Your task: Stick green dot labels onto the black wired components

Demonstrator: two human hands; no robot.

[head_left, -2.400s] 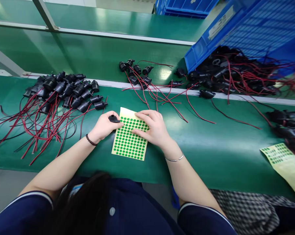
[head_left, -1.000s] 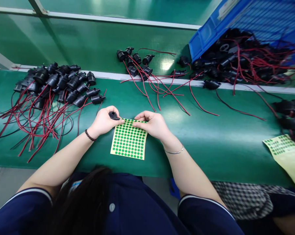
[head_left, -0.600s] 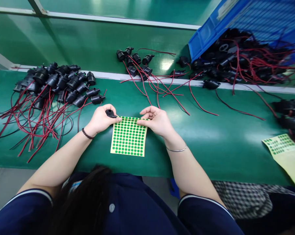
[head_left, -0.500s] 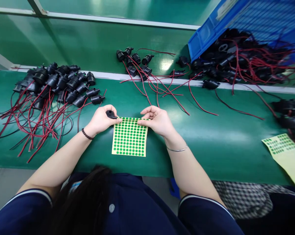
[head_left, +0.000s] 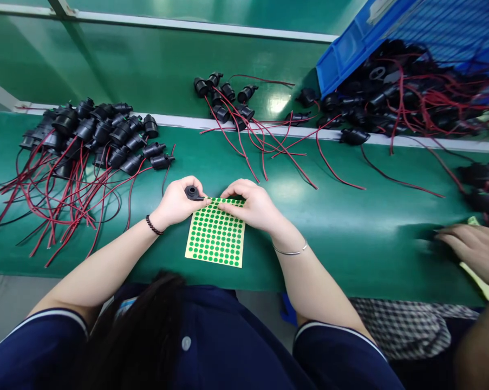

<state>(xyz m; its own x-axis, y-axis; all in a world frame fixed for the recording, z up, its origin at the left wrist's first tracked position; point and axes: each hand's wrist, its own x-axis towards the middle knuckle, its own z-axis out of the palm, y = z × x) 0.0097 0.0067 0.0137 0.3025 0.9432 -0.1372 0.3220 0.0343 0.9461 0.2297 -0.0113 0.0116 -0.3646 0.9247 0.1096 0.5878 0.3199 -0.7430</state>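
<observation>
A pale yellow sheet of green dot stickers (head_left: 215,235) hangs between my two hands, its top edge bent near the fingertips. My left hand (head_left: 180,201) is closed around a round black part (head_left: 192,192), whose short spout points at the sheet's top left corner. The left thumb also rests at that corner. My right hand (head_left: 252,206) pinches the sheet's top edge with thumb and index finger, close to the left fingertips. Whether a loose sticker lies between the fingers is too small to tell.
Black parts with red wires lie heaped at left (head_left: 102,135). A smaller group (head_left: 228,103) sits at the back. A tilted blue crate (head_left: 333,70) spills more at right. Another person's hand (head_left: 471,246) is over a second sticker sheet (head_left: 477,281) at the right edge.
My right hand has moved left along the sheet's top edge, close to my left fingers. The other person's hand has come in at the right, over the second sheet.
</observation>
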